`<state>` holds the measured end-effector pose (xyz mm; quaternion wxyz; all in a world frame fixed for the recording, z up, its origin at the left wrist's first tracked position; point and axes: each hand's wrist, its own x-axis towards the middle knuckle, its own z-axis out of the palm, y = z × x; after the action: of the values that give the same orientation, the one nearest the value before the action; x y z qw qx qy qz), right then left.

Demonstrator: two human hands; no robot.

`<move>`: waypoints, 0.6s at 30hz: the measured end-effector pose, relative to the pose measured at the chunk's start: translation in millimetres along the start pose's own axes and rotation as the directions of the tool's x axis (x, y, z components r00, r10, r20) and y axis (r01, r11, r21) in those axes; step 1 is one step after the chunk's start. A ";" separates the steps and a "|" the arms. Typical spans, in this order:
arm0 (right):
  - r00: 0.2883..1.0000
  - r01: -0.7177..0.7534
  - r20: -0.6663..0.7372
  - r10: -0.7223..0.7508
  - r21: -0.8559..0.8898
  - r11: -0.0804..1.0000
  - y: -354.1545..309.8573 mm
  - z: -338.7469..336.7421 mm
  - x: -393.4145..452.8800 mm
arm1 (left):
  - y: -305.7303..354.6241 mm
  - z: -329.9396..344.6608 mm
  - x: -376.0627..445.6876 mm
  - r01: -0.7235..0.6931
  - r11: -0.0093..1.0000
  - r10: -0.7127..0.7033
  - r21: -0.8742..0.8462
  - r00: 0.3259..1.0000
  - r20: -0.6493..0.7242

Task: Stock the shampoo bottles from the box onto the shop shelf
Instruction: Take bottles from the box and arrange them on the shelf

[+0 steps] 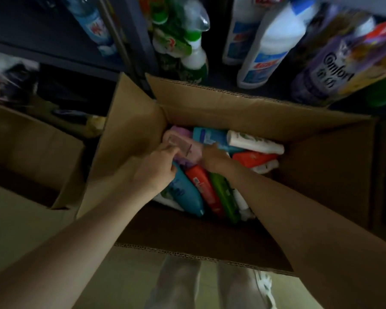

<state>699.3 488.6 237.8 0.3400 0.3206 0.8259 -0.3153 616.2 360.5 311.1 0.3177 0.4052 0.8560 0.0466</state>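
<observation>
Both bare arms reach down into the open brown cardboard box [232, 103], which sits on the floor just in front of the dark shop shelf [54, 54]. The left hand [158, 168] has its fingers curled round the pale pink shampoo bottle [183, 146] at the far left corner of the box, gripping it. The right hand [214, 157] is pushed in beside that bottle, over a light blue shampoo bottle [210, 136]; its fingers are blurred and partly hidden, so whether it holds anything I cannot tell. More bottles lie jumbled in the box: a teal bottle [185, 192], a red bottle [203, 188], a green bottle [225, 197] and a white bottle [254, 141] to the far right. White bleach bottles [274, 41] and a purple softener pouch [334, 65] stand on the shelf beyond. A second cardboard box [31, 148] sits to the left.
</observation>
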 end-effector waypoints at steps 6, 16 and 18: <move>0.980 0.023 0.197 -0.040 0.089 0.996 -43.0 -120.1 -97.3 | 46.5 -37.7 -25.7 -0.086 0.990 0.096 -0.108 0.991 0.095; 0.974 0.116 -0.204 -0.100 0.066 0.991 -55.9 -322.8 -380.3 | 221.6 -259.5 -115.9 -0.360 0.770 0.446 -0.527 0.894 0.042; 0.923 0.142 -0.368 -0.110 0.061 0.988 -58.9 -358.7 -433.8 | 261.9 -303.2 -140.3 -0.426 0.774 0.459 -0.468 0.887 -0.049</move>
<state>770.8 581.9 791.4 0.1462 0.3341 0.8789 -0.3074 679.6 487.6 711.1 0.4147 0.5078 0.6884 0.3103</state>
